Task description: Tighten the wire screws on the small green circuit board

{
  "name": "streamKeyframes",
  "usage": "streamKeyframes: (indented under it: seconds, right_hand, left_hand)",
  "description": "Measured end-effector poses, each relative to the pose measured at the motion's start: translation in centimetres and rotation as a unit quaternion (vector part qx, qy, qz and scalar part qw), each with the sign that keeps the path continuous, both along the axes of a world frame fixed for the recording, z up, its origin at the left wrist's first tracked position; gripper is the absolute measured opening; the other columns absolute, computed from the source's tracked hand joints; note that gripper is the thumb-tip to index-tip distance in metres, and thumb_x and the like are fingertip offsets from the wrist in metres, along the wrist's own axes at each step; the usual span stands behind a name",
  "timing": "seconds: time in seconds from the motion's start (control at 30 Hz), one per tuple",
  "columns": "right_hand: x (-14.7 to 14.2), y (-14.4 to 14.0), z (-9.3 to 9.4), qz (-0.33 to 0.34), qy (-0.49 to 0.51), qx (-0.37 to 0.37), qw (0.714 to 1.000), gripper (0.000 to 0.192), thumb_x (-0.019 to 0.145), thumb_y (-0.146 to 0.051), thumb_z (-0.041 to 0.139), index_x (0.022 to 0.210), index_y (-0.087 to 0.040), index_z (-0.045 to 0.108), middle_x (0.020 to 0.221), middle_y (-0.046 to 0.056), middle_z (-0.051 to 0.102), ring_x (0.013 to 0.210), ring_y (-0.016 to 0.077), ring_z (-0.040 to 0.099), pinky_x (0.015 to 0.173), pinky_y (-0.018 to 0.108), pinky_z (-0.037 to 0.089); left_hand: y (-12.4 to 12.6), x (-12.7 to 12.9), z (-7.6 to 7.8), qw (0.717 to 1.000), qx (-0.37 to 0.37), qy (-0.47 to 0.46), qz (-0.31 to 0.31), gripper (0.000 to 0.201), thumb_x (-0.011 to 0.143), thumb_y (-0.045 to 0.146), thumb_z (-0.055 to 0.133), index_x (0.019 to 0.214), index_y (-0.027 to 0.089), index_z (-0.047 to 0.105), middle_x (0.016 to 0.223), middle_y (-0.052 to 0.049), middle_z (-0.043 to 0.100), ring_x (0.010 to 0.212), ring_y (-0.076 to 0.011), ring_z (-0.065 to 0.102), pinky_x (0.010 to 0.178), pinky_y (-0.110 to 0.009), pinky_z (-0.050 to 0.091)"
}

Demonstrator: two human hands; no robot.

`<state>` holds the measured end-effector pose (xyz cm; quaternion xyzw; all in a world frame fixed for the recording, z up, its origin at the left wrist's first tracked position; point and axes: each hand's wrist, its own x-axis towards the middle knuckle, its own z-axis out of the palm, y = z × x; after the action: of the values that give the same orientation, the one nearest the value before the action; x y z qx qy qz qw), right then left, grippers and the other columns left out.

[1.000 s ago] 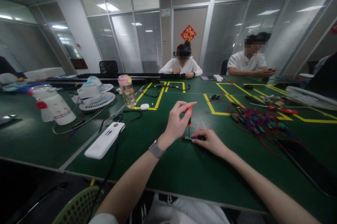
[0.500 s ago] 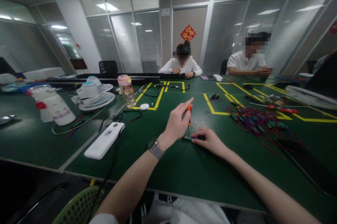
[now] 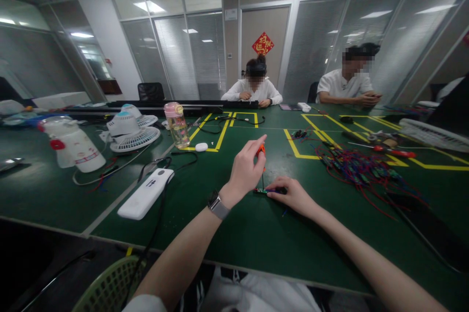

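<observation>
My left hand (image 3: 246, 165) is closed around the orange handle of a screwdriver (image 3: 263, 150), index finger stretched along the top. The screwdriver stands nearly upright, its dark shaft pointing down at a small green circuit board (image 3: 261, 191) on the table. Whether the tip sits in a screw is too small to tell. With thumb and fingers my right hand (image 3: 289, 192) pinches the right end of the board, holding it against the table. A dark part and some wires show partly under that hand. A short blue wire scrap (image 3: 284, 214) lies just below it.
To the right is a heap of boards with red and blue wires (image 3: 361, 165), near a red-handled screwdriver (image 3: 394, 151). On the left are a white power bank (image 3: 146, 194), a pink-lidded bottle (image 3: 176, 126), white fans (image 3: 134, 137) and a white bottle (image 3: 78, 146). Two people sit opposite.
The screwdriver handle has tilted and turned slightly within my left hand, whose fingers have shifted a little to the left. My right hand and the board stay in place.
</observation>
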<state>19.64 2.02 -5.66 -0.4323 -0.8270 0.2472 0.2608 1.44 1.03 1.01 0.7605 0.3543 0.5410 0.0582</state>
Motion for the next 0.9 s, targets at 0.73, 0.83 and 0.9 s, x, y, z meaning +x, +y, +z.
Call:
streamKeyframes:
  seconds: [0.73,0.83,0.9]
  right_hand:
    - [0.0,-0.07,0.03,-0.001,0.006,-0.001,1.0,0.017,0.079,-0.029,0.066,0.09,-0.02,0.077,0.087,0.007,0.07,0.086,0.0226,0.06,0.081,0.036,0.046]
    - [0.01,-0.06,0.03,-0.002,0.0,0.0,1.0,0.018,0.079,-0.029,0.066,0.091,-0.021,0.077,0.086,0.007,0.069,0.085,0.0227,0.059,0.08,0.036,0.046]
    - [0.03,-0.01,-0.01,0.0,-0.002,0.001,1.0,0.018,0.079,-0.029,0.066,0.091,-0.021,0.077,0.086,0.007,0.069,0.085,0.0228,0.059,0.08,0.036,0.045]
  left_hand:
    - [0.37,0.2,-0.2,0.997,-0.046,-0.042,-0.039,0.029,0.091,0.022,0.053,0.12,0.023,0.059,0.103,-0.004,0.063,0.083,-0.0143,0.062,0.077,-0.028,0.052]
    - [0.19,0.11,-0.03,0.999,-0.027,-0.016,-0.02,0.027,0.089,0.027,0.058,0.115,0.022,0.062,0.091,-0.003,0.063,0.083,-0.0154,0.059,0.079,-0.03,0.05]
    - [0.08,0.1,-0.01,0.998,-0.042,-0.016,-0.049,0.03,0.093,0.023,0.05,0.122,0.022,0.059,0.093,-0.003,0.062,0.083,-0.0149,0.059,0.081,-0.03,0.05]
